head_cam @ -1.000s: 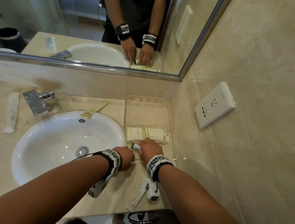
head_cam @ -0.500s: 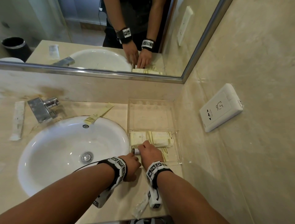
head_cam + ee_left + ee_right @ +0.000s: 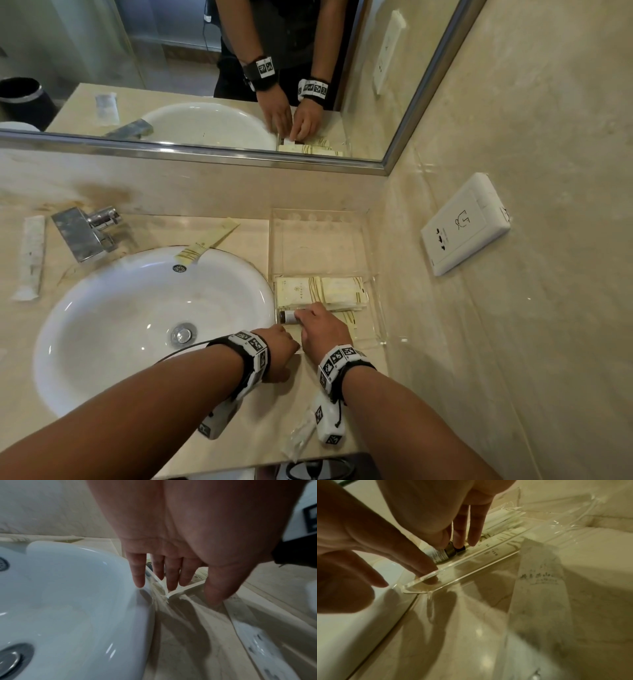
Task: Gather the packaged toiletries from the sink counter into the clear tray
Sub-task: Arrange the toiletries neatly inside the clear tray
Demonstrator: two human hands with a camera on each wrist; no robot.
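The clear tray (image 3: 322, 246) stands right of the sink and holds cream packets (image 3: 322, 293) in its near half. A small bottle (image 3: 287, 317) with a white label and dark cap lies at the tray's near-left end. My right hand (image 3: 303, 318) pinches this bottle (image 3: 440, 553) between thumb and fingertips (image 3: 458, 536). My left hand (image 3: 286, 339) rests at the tray's near-left corner (image 3: 167, 593), its fingers (image 3: 171, 577) straight and holding nothing. A yellow packet (image 3: 209, 245) lies across the sink's far rim. Left of the faucet lies a white packet (image 3: 30, 257). A clear packet (image 3: 298, 442) sits under my right wrist.
The white sink (image 3: 137, 325) fills the counter's left and middle, with the chrome faucet (image 3: 85, 233) behind it. A mirror runs along the back wall. A white wall socket (image 3: 466, 222) sits on the right wall, close beside the tray. The counter's front edge is just below my wrists.
The head view has shifted slightly. Both hands stay at the tray's near-left corner, the right one still holding the small bottle, which has barely moved.
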